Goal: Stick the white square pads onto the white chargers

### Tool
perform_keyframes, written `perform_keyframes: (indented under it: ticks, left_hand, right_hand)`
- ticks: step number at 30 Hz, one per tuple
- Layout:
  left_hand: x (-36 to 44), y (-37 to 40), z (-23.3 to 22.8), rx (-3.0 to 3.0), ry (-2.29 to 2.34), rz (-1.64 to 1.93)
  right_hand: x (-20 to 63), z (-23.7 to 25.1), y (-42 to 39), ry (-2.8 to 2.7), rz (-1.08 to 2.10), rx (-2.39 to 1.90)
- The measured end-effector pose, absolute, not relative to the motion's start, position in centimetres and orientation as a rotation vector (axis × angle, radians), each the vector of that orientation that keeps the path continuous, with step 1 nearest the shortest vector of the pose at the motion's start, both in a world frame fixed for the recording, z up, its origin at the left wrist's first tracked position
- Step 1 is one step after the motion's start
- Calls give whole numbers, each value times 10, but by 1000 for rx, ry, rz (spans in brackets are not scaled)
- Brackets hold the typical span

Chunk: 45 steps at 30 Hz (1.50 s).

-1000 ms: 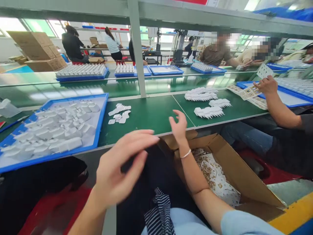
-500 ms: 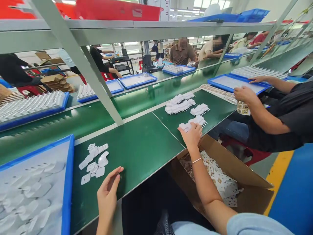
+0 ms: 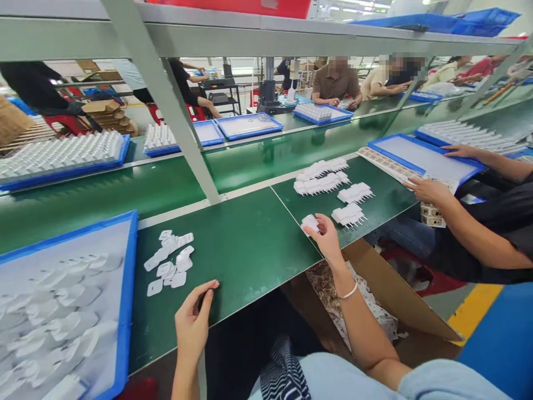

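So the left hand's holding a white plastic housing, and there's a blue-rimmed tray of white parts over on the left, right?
Not quite: the head view shows the right hand holding the white plastic housing. The blue-rimmed tray of white parts is on the left.

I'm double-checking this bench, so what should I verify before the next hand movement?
1. White block secured: ok, gripped by the right hand.
2. Left hand unloaded: ok, no part visible in it.
3. Small white pieces neatly stacked: not ok, loosely scattered, some overlapping.
4. Co-worker's nearer hand out of the way: ok, well apart from the right hand.
5. White block's far side undamaged: cannot tell, turned from view.
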<state>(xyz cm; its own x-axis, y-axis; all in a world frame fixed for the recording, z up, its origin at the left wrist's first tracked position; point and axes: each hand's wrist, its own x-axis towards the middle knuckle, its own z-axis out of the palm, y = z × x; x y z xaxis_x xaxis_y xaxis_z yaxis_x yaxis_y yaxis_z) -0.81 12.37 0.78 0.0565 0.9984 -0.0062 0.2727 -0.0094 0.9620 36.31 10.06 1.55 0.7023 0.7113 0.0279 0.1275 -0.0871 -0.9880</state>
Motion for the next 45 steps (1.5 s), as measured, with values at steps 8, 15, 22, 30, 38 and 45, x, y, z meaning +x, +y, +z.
perform_keyframes:
  ticks: [8, 15, 22, 30, 38, 45]
  left_hand:
    - [0, 110, 26, 1393, 1178, 1060]
    - [9, 70, 76, 1473, 835, 1126]
    - [10, 51, 55, 987, 905, 1277]
    - [39, 47, 57, 460, 900, 1219]
    - [42, 55, 49, 342, 979, 1277]
    - [28, 47, 45, 309, 982, 1301]
  right_hand:
    - [262, 39, 75, -809, 1583, -835]
    - [194, 32, 64, -815, 1946, -596]
    - [154, 33, 60, -846, 1527, -809]
    - [118, 11, 54, -1276, 497, -1209]
    - [114, 7, 48, -1531, 421, -1358]
    - [96, 2, 36, -1556, 403, -1364]
